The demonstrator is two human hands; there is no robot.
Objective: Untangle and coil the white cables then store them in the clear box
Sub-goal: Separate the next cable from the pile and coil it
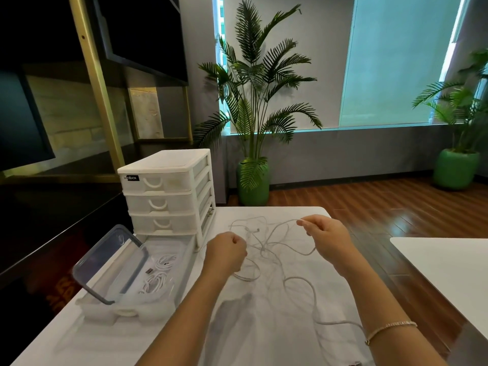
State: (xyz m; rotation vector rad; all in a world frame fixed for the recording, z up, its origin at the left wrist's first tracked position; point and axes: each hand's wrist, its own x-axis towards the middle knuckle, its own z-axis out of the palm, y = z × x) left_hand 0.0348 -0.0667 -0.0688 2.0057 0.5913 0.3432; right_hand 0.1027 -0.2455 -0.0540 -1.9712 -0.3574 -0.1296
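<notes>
A tangle of thin white cables (266, 249) lies spread over the white table (264, 334). My right hand (327, 239) pinches one cable strand and lifts it above the tangle. My left hand (227, 252) is closed in a fist around another strand at the tangle's left side. To the left, a clear box (137, 307) sits on the table and holds two coiled white cables (158, 276). Its clear lid with a grey-blue rim (111, 262) leans tilted over the box's left part.
A white three-drawer organiser (169, 194) stands behind the clear box. A second white table (449, 265) is at the right, with a gap of wooden floor between. Potted palms (253, 180) stand by the far wall.
</notes>
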